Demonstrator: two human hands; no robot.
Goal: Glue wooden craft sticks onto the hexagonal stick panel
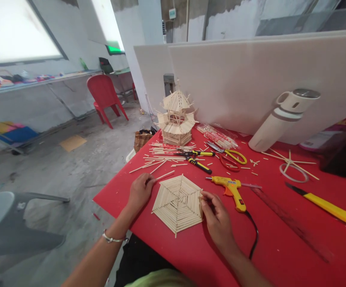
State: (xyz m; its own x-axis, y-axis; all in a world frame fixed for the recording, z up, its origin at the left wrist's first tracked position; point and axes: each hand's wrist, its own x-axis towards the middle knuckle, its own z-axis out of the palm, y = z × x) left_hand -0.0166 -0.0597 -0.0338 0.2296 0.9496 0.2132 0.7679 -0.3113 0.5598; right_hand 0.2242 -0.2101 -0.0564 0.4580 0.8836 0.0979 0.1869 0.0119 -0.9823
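A flat hexagon of pale wooden sticks lies on the red table in front of me. My left hand rests at its left edge, fingers curled on a thin loose stick. My right hand is at the hexagon's right edge, fingers pinched against the rim. A yellow glue gun lies just right of that hand, its black cord trailing toward me.
Farther back stand a small stick pagoda, a pile of loose sticks, yellow-handled pliers, scissors, a stick packet and a tilted white flask. A yellow cutter and ruler lie right. White boards wall the back; red chair beyond.
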